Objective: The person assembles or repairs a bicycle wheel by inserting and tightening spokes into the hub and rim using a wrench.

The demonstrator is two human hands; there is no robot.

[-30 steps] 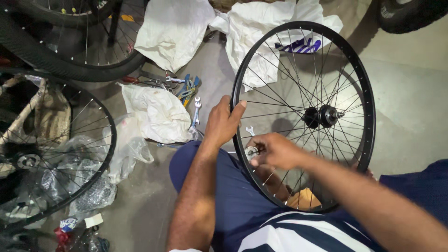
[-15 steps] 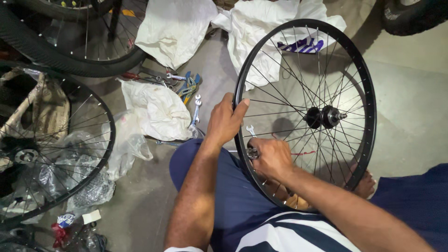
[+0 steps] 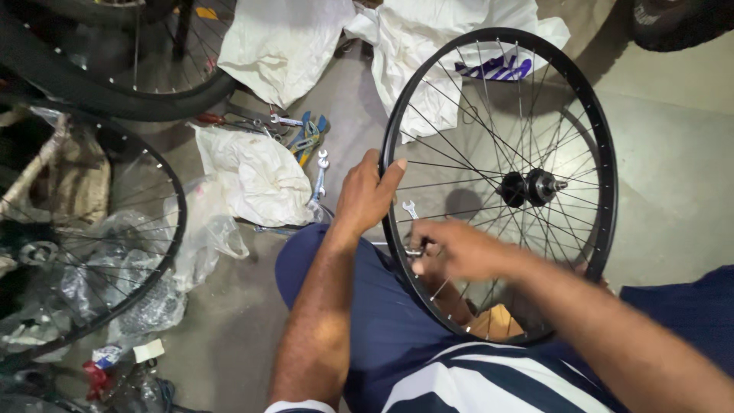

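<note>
A black spoked bicycle wheel (image 3: 604,160) stands upright between my knees, its hub (image 3: 531,186) to the right of centre. My left hand (image 3: 367,195) grips the rim on its left side, thumb over the edge. Lower on the same side, my right hand (image 3: 455,248) pinches a small metal tool at a spoke where it meets the rim. The tool is mostly hidden by my fingers. My legs in dark blue trousers (image 3: 359,306) lie under the wheel.
Spanners and pliers (image 3: 310,141) lie on the concrete floor beside crumpled white cloths (image 3: 256,180). More white cloth (image 3: 428,46) lies behind the wheel. Other bicycle wheels (image 3: 164,183) and clear plastic wrapping (image 3: 115,268) crowd the left. A tyre (image 3: 680,23) sits top right.
My right hand has slid slightly lower and rightward along the rim's left side, still on the tool. My left hand has kept its grip on the rim.
</note>
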